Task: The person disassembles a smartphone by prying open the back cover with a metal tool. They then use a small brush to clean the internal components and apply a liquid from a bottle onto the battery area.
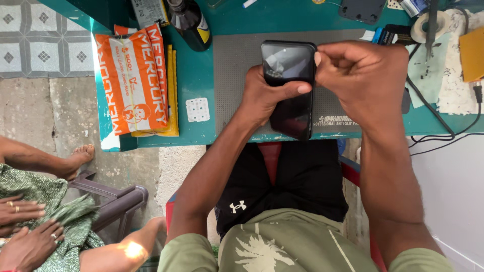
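A black smartphone [291, 75] with a dark glossy screen is held upright over the grey anti-slip mat [237, 65]. My left hand [262, 95] grips it from behind, thumb lying across the screen's middle. My right hand [363, 75] is curled against the phone's upper right edge, thumb tip touching the top corner. Whether the right hand holds a small tool is hidden by the fingers.
The green workbench [191, 80] holds an orange packet stack [136, 80], a dark bottle [189, 22], a small white square [197, 110], tape rolls and cables [438, 116] at right. Another person sits at lower left on a dark plastic chair [118, 199].
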